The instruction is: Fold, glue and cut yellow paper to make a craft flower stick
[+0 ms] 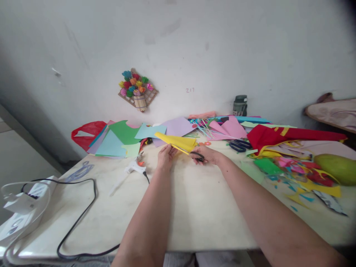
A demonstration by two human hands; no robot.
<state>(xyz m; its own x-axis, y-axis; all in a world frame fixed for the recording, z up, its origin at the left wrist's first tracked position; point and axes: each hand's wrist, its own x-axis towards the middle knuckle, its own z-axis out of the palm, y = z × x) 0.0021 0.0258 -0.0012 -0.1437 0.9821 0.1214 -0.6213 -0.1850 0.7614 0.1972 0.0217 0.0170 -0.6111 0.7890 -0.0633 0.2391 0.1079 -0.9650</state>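
Observation:
My left hand [166, 155] pinches the lower left edge of a yellow sheet of paper [180, 141], which looks folded. From the right, my right hand [205, 154] grips the dark handles of a pair of scissors [197, 155]. The scissor blades point left along the paper's lower edge, toward my left fingers. How far the blades are apart cannot be made out. Behind the yellow paper lie light blue paper [150, 131] and lilac paper [179, 127]. A white glue gun [135, 167] rests on the table to the left of my left hand.
At left are a power strip [30, 207] and a black cable [83, 207]. Green paper [124, 131] lies beside a red plastic bag [89, 133]. Dark-handled scissors [239, 145], red cloth [278, 136], paper scraps [303, 185] and a green fruit [338, 169] are at right. A bottle [240, 105] stands against the wall.

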